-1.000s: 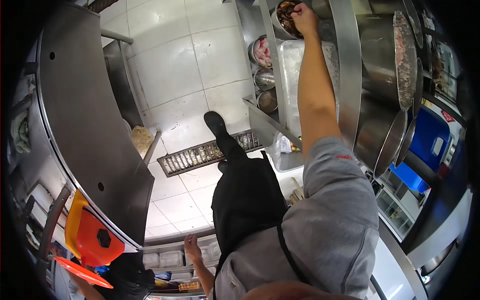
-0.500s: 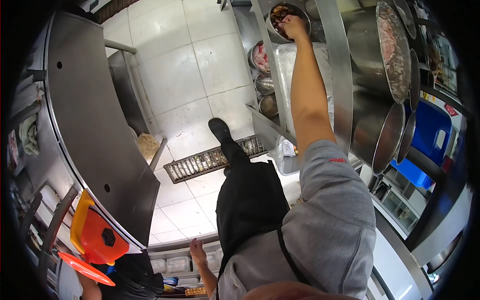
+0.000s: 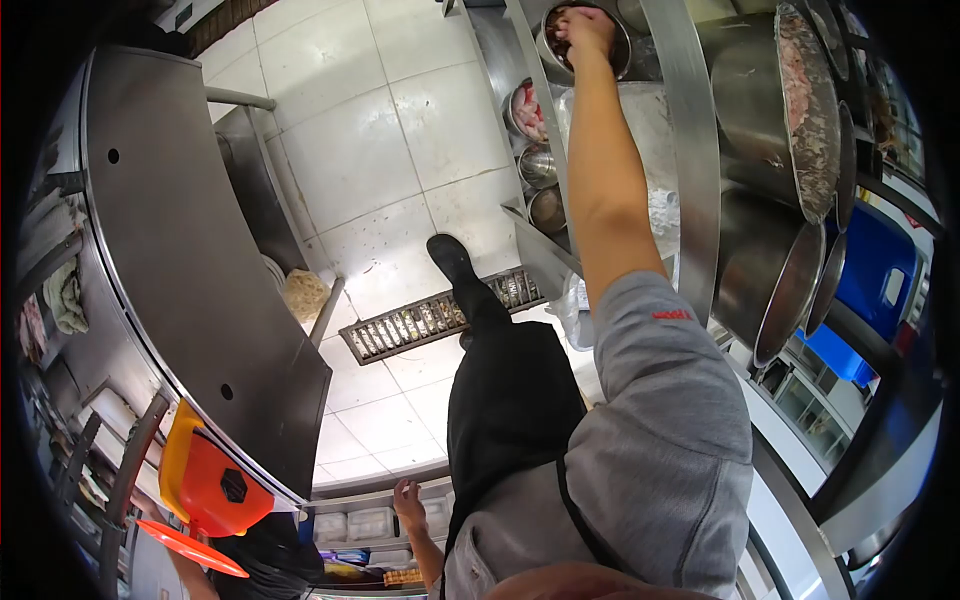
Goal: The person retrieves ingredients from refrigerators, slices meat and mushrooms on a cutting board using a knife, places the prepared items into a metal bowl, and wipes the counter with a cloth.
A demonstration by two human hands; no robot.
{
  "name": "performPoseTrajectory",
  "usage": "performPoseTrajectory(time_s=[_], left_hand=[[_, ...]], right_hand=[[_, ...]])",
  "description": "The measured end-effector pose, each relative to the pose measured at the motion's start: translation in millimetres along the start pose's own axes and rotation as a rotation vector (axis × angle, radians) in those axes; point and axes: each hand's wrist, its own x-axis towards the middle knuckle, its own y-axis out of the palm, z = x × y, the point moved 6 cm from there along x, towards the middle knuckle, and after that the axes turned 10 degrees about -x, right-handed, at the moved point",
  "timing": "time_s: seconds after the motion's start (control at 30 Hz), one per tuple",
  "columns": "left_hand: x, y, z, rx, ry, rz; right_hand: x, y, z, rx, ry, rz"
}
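My right hand point(image 3: 588, 32) reaches down into a round steel bowl point(image 3: 623, 58) at the top of the view. Its fingers are curled among dark brown pieces of food point(image 3: 556, 42); what they pinch is hidden. Below my right forearm lies a wide tray point(image 3: 640, 135) with clear plastic over it. Beside it, a smaller bowl holds red and white pieces point(image 3: 527, 110), near two more small steel bowls point(image 3: 537, 166). My left hand point(image 3: 408, 500) hangs low at my side, holding nothing, fingers loosely bent and apart, near shelved plastic containers point(image 3: 372, 523).
Large steel pots point(image 3: 760, 265) stand at right, near a blue plastic piece point(image 3: 868, 265). A steel counter point(image 3: 190, 250) runs along the left, with an orange container point(image 3: 215, 480) by another person's arm point(image 3: 192, 577). A drain grate point(image 3: 430, 325) crosses the tiled floor.
My right hand has shifted slightly within the bowl, its fingers more curled and turned. My left hand has moved a little to the right with the view; it remains without anything in it.
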Motion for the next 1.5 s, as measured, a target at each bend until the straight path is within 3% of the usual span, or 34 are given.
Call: performPoseTrajectory(time_s=[0.03,0.1,0.13,0.27,0.33,0.5,0.6,0.67,0.7,0.77,0.8,0.87,0.9,0.93,0.97,1.0,1.07,1.1,1.13,1.17,1.23,1.27,1.3,1.37,1.43,1.5], left_hand=[[-2.2,1.3,-7.4,0.004,-0.001,0.000],[-10.9,3.1,-23.2,0.024,-0.076,-0.031],[-10.7,2.2,-21.7,0.026,-0.075,-0.032],[-11.0,9.1,-22.7,0.080,-0.040,0.020],[-9.8,10.1,-20.0,0.082,-0.033,0.026],[-6.3,7.2,-1.0,-0.058,-0.080,0.007],[-2.8,7.6,8.3,-0.043,-0.043,-0.003],[-8.0,10.8,5.9,-0.020,-0.029,-0.011],[-10.2,12.9,4.1,0.008,-0.014,-0.014],[-9.4,17.8,11.9,-0.053,-0.004,-0.015],[-7.5,24.7,16.9,-0.111,-0.001,-0.004],[11.0,42.2,13.0,-0.039,0.070,0.037],[30.2,52.4,20.6,-0.014,0.167,0.071],[31.8,72.7,1.4,-0.052,0.258,0.105],[24.9,94.9,-35.4,-0.087,0.349,0.141],[9.9,120.0,-65.4,-0.262,0.336,0.229],[-22.8,182.2,-100.8,-0.553,0.314,0.474],[-43.4,213.4,-111.2,-0.656,0.292,0.632],[-61.5,246.2,-105.7,-0.709,0.211,0.857],[-85.4,283.0,-105.3,-0.741,0.117,1.084],[-183.1,323.8,-106.4,-0.691,-0.065,1.128],[-208.4,346.0,-100.2,-0.684,-0.093,1.275],[-221.9,368.9,-90.6,-0.685,-0.128,1.411],[-194.8,433.1,-63.0,-0.601,-0.196,1.644],[-249.0,480.3,-59.1,-0.450,-0.188,1.357],[-298.3,529.9,-49.4,-0.249,-0.037,1.281]], right_hand=[[1.4,-10.4,0.3,0.000,0.003,-0.002],[4.0,-35.3,-9.8,0.323,0.228,-0.118],[-2.3,-42.0,-6.6,0.449,0.266,-0.043],[-1.3,-29.1,-0.6,0.420,0.197,0.068],[-6.3,-14.2,3.2,0.006,0.094,0.127],[-29.9,3.4,26.3,-0.403,0.103,0.178],[-23.2,1.6,18.4,-0.285,0.141,0.112],[-21.5,-9.4,5.1,0.048,0.206,0.045],[-29.0,-14.9,1.0,0.054,0.204,0.049],[-48.3,-32.5,15.9,0.440,0.021,-0.025],[-57.4,-32.0,10.9,0.499,0.066,0.026],[-127.8,-36.2,28.3,0.617,-0.225,0.242],[-178.0,-35.4,24.4,0.606,-0.145,0.302],[-230.1,-36.7,17.7,0.542,-0.090,0.506],[-289.5,-47.3,3.0,0.399,-0.039,0.537],[-346.0,-59.1,-15.7,0.325,0.000,0.760],[-449.1,-105.1,-67.0,0.251,0.077,1.047],[-495.2,-153.0,-56.3,-0.110,0.084,1.104],[-527.3,-198.0,-42.2,-0.273,-0.254,1.176],[-546.2,-235.8,-46.6,-0.350,-0.511,1.075],[-566.1,-312.9,-52.9,-0.525,-0.485,1.113],[-568.6,-349.7,-52.3,-0.610,-0.562,1.094],[-569.4,-381.4,-57.2,-0.700,-0.637,1.085],[-557.4,-426.1,-91.2,-0.568,-0.465,1.177],[-543.5,-510.2,-65.5,-0.560,-0.632,0.857],[-511.5,-571.2,-87.0,-0.588,-0.617,0.692]])
